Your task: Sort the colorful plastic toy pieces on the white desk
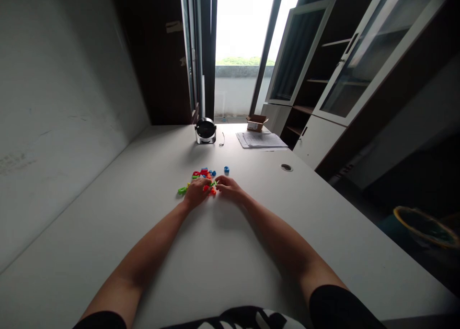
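Observation:
Both my arms reach out over a white table [143,214]. A small heap of bright plastic pieces [204,175], red, blue, green and orange, lies in the middle of it. My left hand [197,191] rests on the heap's near side with fingers curled over pieces. My right hand [228,187] meets it from the right, fingertips pinched at a small green and orange piece [213,187] between the two hands. One green piece [182,190] lies just left of my left hand. A single blue piece [226,169] sits apart, beyond my right hand.
At the table's far end stand a small round black-and-silver device [205,130], a stack of papers [261,140] and a small open cardboard box [256,123]. A round cable hole [286,167] is at the right. Glass-door cabinets [323,65] stand right, a wall left.

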Demonstrator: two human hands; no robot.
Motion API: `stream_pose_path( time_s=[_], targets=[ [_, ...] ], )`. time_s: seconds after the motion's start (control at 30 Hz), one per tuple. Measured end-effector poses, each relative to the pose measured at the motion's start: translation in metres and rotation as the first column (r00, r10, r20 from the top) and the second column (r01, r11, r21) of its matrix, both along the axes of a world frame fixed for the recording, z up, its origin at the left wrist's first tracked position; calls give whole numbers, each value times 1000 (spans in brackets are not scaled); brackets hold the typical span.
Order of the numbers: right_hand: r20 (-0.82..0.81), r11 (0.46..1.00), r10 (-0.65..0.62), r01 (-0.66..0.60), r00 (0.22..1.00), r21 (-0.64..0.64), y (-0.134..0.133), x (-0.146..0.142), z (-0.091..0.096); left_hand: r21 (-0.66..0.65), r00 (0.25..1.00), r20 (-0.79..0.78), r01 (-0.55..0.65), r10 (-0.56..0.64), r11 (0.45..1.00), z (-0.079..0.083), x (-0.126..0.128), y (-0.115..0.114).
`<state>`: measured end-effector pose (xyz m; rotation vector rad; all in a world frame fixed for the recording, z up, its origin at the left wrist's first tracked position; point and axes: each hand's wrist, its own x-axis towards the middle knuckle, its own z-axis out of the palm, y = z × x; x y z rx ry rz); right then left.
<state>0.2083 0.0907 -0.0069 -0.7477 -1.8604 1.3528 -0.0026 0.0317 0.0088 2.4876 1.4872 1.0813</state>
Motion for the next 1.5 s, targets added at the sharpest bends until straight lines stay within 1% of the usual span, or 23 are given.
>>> stream_pose_path(
  time_s=[0.23,0.4,0.57,0.7,0.87,0.97,1.1,1.3,1.5],
  targets=[
    [-30,998,58,-57,998,19,-1,0,-1,-8,997,82,-3,4,1000,0,-3,2],
    [-15,998,64,-64,998,8,-4,0,3,1,997,74,3,-3,1000,2,-1,0],
    [5,998,54,-54,999,26,-5,-1,6,-2,998,59,19,-18,1000,3,0,-1],
    [13,999,19,-20,1000,49,-6,-1,6,-15,998,66,17,-16,1000,5,0,-3],
    [2,995,45,-45,999,89,-7,-2,4,-11,997,73,34,-33,999,7,0,-4],
    [5,994,32,-32,999,106,-7,-2,2,-22,997,71,36,-34,999,6,-1,-3],
    [11,996,-2,1,1000,88,-5,-3,1,-12,997,76,21,-20,1000,5,-2,-2],
    [10,998,6,-7,1000,57,-6,-2,4,23,995,97,-26,24,999,4,-1,-1],
    [12,999,-3,2,1000,51,-8,-1,8,17,997,81,-8,6,1000,7,1,-3]
  ],
)
